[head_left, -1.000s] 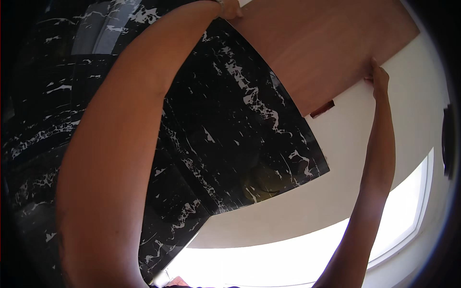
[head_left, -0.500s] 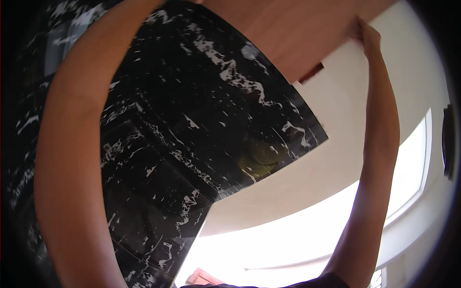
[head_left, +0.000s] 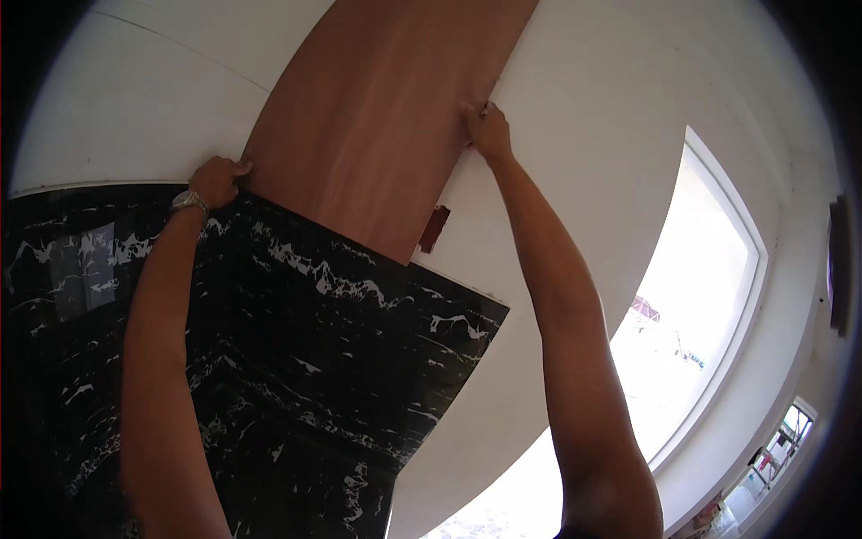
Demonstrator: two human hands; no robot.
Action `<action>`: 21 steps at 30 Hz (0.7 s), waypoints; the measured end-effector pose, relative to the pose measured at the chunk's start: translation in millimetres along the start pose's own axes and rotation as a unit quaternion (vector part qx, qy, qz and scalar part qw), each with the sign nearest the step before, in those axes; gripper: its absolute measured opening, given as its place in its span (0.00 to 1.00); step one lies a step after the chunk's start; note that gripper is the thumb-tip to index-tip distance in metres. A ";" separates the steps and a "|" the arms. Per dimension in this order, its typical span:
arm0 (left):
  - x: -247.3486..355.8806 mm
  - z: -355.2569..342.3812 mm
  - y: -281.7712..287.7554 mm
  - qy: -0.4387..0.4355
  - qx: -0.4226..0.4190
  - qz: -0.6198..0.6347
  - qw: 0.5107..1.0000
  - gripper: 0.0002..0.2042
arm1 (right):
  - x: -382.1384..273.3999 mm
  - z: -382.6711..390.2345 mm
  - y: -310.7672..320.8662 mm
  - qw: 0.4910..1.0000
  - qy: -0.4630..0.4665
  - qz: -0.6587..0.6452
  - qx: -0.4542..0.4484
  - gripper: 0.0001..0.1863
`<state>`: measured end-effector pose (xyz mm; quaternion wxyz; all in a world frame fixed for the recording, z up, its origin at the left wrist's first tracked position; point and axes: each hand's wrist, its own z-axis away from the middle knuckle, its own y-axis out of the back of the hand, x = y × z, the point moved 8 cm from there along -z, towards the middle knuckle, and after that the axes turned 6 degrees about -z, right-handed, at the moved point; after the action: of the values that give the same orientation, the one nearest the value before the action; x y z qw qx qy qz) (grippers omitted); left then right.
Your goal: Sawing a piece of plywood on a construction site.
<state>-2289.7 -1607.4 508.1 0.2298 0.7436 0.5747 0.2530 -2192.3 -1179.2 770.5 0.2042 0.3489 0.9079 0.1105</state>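
Observation:
A large reddish-brown panel with a faint streaky grain [head_left: 377, 126] rises up a white wall. Its lower end meets the top edge of a glossy black marble-look slab with white veins [head_left: 305, 359]. With a watch on its wrist, my left hand [head_left: 215, 182] grips the panel's left edge close to the bottom corner. Higher up, my right hand [head_left: 489, 135] is closed on the opposite edge, thumb on the face and the other fingers partly hidden. Between my right forearm and the panel's lower right corner, a small dark red-brown rectangle [head_left: 434, 229] shows on the wall.
White wall [head_left: 575, 180] extends on both sides of the panel. To the right is a bright window opening [head_left: 682, 296] with a white frame. A dark object [head_left: 839, 265] sits at the far right edge. Lower right, a smaller opening [head_left: 781, 445] shows blurred items.
My view has shifted and turned, bringing both hands into sight. The panel now appears more upright and lower in view, with its bottom end at the black slab's top edge.

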 end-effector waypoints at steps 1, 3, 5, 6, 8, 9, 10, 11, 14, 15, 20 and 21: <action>3.4 2.8 7.6 -0.014 0.028 0.014 0.999 0.29 | -0.5 5.5 -0.2 1.000 0.007 0.007 0.003 0.43; 6.2 6.1 11.4 -0.017 0.029 0.027 0.999 0.28 | -6.9 16.2 3.9 0.998 0.057 0.014 0.024 0.43; 6.7 7.4 12.0 -0.021 0.034 0.000 0.999 0.28 | -2.1 20.0 3.9 0.998 0.044 -0.035 0.021 0.43; 4.8 6.9 13.7 -0.023 0.050 0.001 0.998 0.28 | -1.4 20.0 4.0 0.998 0.050 -0.020 0.022 0.42; -3.7 2.0 0.1 0.016 0.005 0.028 0.999 0.27 | 1.1 13.2 3.5 0.998 0.058 -0.005 0.024 0.42; -3.6 0.8 0.2 -0.004 0.030 0.025 0.999 0.27 | 4.6 8.7 4.6 0.998 0.048 0.015 0.032 0.39; -6.3 -1.5 -3.3 -0.002 0.033 0.031 0.999 0.27 | 8.8 3.9 6.8 0.998 0.031 0.032 0.047 0.36; -6.1 -3.0 -4.6 -0.019 0.048 0.034 0.998 0.27 | 8.9 0.2 5.7 0.998 0.039 0.038 0.040 0.36; -5.5 -3.2 -7.5 -0.054 0.079 0.056 0.994 0.28 | 12.8 -5.1 8.3 0.996 0.008 0.074 0.048 0.36; -5.7 -2.4 -5.8 -0.061 0.089 0.067 0.992 0.27 | 14.6 -4.4 7.1 0.998 -0.013 0.056 0.034 0.37; -2.9 2.5 -1.4 -0.052 0.075 0.027 0.995 0.28 | 4.3 7.1 4.6 0.999 -0.034 -0.017 0.000 0.36; 0.6 3.7 0.7 -0.065 0.075 0.016 0.995 0.29 | 2.4 8.4 7.2 0.999 -0.039 0.005 0.013 0.36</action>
<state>-2286.6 -1607.1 505.8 0.2064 0.7823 0.5643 0.1645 -2185.9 -1171.8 764.8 0.2344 0.3596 0.8990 0.0864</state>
